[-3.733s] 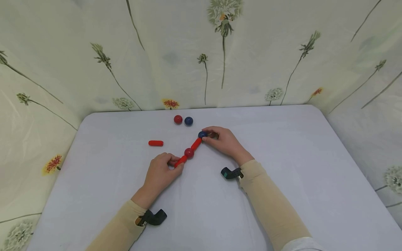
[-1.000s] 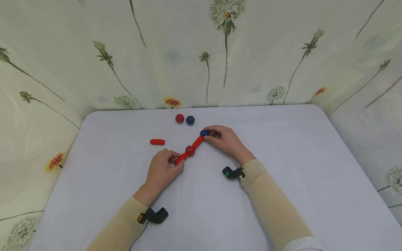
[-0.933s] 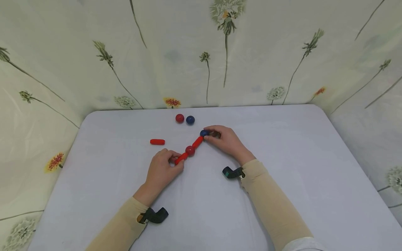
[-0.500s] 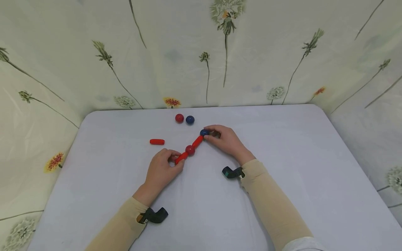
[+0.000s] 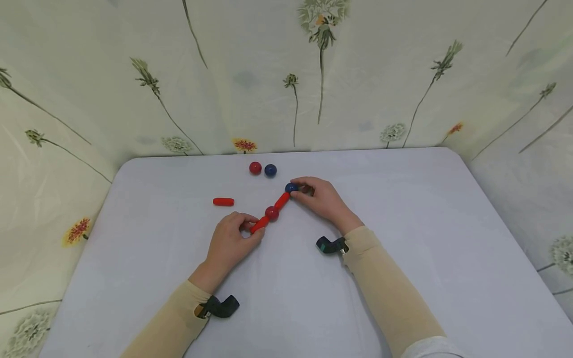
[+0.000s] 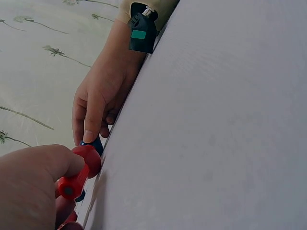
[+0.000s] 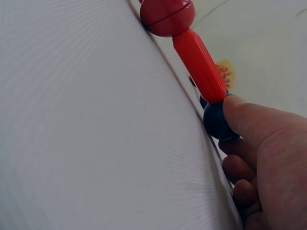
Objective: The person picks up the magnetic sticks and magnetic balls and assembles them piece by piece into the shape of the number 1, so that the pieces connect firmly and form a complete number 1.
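- Head view: surface (image 5: 434, 209) opens out to the right; far edge ahead.
- Left hand (image 5: 230, 239): fingers pinch near red rod (image 5: 260, 223). Right hand (image 5: 321, 200): fingers pinch blue end ball (image 5: 290, 188).
- Chain (image 5: 271, 213): spans hands at a slant; no visible change this last second, likely a steadying hold.
- Loose red rod (image 5: 224, 202): left of chain, apart.
- Loose red ball (image 5: 255, 168), loose blue ball (image 5: 270, 170): near far edge.

Flower-printed backdrop (image 5: 264, 99) behind a pale, round-cornered table (image 5: 286, 278).
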`<state>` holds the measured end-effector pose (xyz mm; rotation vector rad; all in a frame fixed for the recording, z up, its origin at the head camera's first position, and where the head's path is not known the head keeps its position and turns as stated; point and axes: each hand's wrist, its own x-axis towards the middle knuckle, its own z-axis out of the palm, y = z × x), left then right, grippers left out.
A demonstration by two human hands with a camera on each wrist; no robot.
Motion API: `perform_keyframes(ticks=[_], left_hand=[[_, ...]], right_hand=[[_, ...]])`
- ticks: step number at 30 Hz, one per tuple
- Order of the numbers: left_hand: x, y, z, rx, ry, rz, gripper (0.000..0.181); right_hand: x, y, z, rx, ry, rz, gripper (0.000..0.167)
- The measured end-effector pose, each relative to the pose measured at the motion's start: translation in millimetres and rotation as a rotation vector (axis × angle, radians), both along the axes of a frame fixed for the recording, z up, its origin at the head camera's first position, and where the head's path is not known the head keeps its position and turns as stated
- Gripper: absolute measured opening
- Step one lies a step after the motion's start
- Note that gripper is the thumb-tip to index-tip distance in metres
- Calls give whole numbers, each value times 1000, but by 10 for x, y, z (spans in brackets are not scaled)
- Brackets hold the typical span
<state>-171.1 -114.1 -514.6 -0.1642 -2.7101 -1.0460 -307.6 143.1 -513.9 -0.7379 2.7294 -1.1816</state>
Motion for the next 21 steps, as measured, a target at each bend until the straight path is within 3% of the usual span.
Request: perform_keyframes(ticks=[8,16,21], left_hand=[[1,11,41,22,-22,1,32],[-6,-46,131,67,-142,21,45],[-57,-150,242,88,-175,13,43]], right_hand=[[-21,5,-3,8,2,0,41],[-13,1,3,10,1,-4,41],[0,-1,3,9,2,-2,41]])
